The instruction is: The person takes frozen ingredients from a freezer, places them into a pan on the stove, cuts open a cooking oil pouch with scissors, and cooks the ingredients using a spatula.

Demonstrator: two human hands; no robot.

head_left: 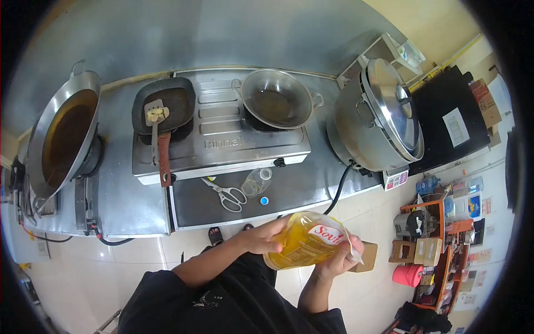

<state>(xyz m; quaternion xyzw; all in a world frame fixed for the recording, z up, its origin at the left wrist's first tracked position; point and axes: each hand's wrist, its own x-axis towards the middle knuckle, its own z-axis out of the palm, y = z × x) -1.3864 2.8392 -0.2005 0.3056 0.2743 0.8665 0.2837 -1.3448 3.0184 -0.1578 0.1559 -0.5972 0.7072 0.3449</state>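
Observation:
Between my two hands is a clear pouch of yellow cooking oil (303, 245) with a red and white label, held over the floor just in front of the counter. My left hand (262, 236) is closed around its lower end. At the other end, my right hand (340, 257) grips the pouch near its top edge. On the counter behind it lie scissors (229, 197), an empty clear plastic bottle (257, 182) on its side and a small blue cap (264, 201).
A two-burner stove (222, 150) carries a square pan (181, 106) with a spatula (155, 133) across it, and a small wok (276, 100). To the left sits a large wok (69, 133) of brown liquid. A big lidded pot (356, 122) stands right.

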